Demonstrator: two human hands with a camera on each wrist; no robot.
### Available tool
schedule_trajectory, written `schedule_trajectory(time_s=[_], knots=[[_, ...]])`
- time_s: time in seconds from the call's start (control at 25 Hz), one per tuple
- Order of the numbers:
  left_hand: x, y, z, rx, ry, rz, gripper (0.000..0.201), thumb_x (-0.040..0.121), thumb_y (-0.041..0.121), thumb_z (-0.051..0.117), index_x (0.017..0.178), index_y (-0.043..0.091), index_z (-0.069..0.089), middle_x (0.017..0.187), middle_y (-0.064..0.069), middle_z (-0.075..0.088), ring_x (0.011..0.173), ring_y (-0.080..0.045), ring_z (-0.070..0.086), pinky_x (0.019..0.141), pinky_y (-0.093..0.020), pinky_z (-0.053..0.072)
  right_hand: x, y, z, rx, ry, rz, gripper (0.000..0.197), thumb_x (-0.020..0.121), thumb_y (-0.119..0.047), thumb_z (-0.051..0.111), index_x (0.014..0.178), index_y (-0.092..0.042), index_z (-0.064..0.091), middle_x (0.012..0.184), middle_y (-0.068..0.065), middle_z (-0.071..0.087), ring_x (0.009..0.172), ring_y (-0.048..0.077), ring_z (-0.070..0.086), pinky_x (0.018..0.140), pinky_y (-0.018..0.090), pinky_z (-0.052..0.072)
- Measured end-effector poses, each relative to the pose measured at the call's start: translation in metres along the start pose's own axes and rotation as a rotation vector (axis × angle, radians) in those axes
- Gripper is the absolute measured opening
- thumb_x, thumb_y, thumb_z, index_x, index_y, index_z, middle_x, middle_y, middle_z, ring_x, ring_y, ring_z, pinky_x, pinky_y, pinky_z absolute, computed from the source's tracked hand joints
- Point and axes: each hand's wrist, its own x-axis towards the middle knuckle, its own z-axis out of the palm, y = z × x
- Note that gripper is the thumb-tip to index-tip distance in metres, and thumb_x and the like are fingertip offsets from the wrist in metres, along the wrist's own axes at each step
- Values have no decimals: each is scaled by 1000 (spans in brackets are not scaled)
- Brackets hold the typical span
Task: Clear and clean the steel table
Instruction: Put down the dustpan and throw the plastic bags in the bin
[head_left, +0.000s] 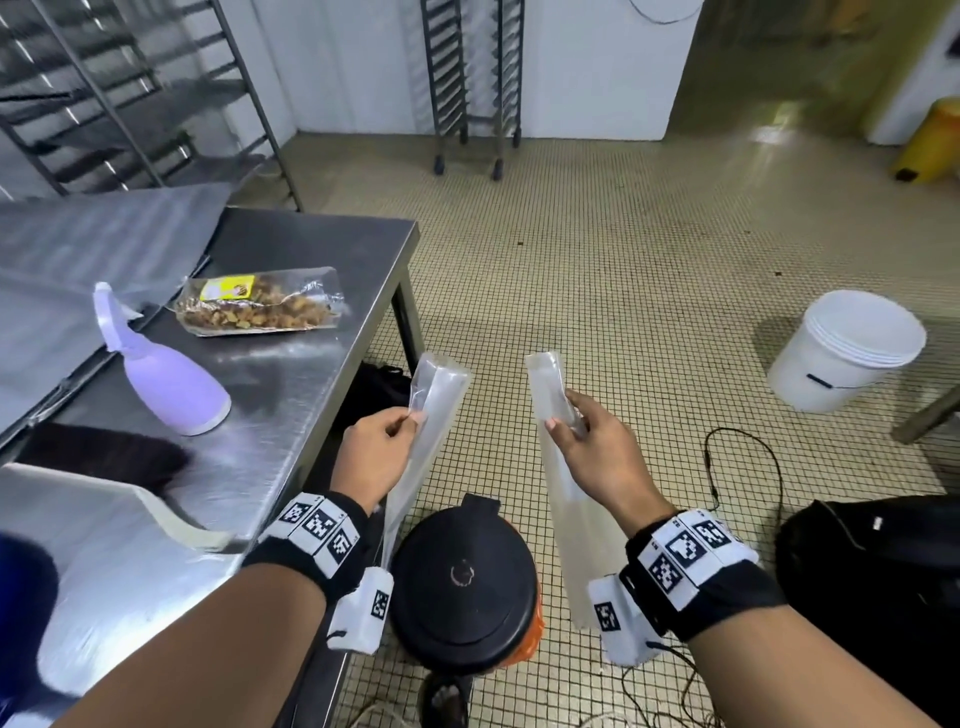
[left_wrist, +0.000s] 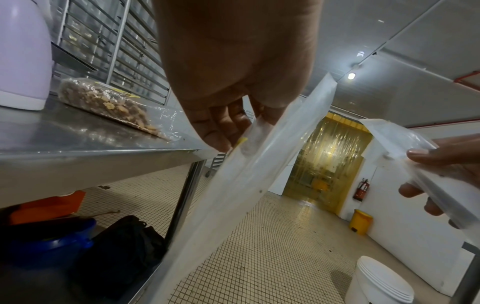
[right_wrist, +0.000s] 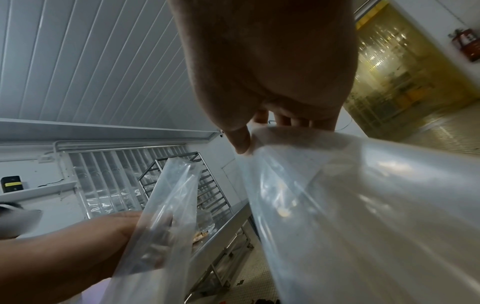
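My left hand (head_left: 387, 441) pinches a long empty clear plastic bag (head_left: 434, 410) just off the steel table's right edge. My right hand (head_left: 587, 441) pinches a second clear bag (head_left: 553, 395), which hangs down past the wrist. Both bags are held over a black-lidded bin (head_left: 462, 582) on the floor. On the steel table (head_left: 291, 364) lie a clear bag of snacks (head_left: 260, 306) with a yellow label and a lilac spray bottle (head_left: 166, 374). The left wrist view shows the left bag (left_wrist: 249, 179), the right wrist view the right bag (right_wrist: 350, 216).
A dark brush (head_left: 114, 457) and a white tray (head_left: 114, 561) lie on the table's near end. A white bucket (head_left: 847, 348) stands on the tiled floor at right, a black bag (head_left: 878, 571) nearer. Tray racks (head_left: 472, 88) stand at the back, a yellow bin (head_left: 935, 140) far right.
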Motion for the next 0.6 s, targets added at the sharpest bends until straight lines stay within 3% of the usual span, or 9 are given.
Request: schedule_trajectory(time_s=[0.12,0.32,0.6], knots=[[6,-6,4,-18,-4,6,18,95,29,58,91,21,74,80,1,72,77,-20,67,75,-37,54,4,-2,4,-1,-4,-3,51,96,-36,54,143,-24,41,127,6,62,110,20,61,83,25,43],[12,-10,4,-12,-6,-1,18,95,29,58,93,23,74,79,3,72,77,-17,67,75,-37,54,9,-4,13,-22,-6,-18,51,96,-37,54,143,-24,41,123,5,65,94,14,59,79,23,41],[19,-21,1,0,-3,-14,19,95,30,59,100,20,75,78,11,71,75,-10,67,75,-29,54,18,-5,26,-32,-34,-8,51,96,-38,54,143,-25,41,128,5,62,112,21,60,86,25,43]])
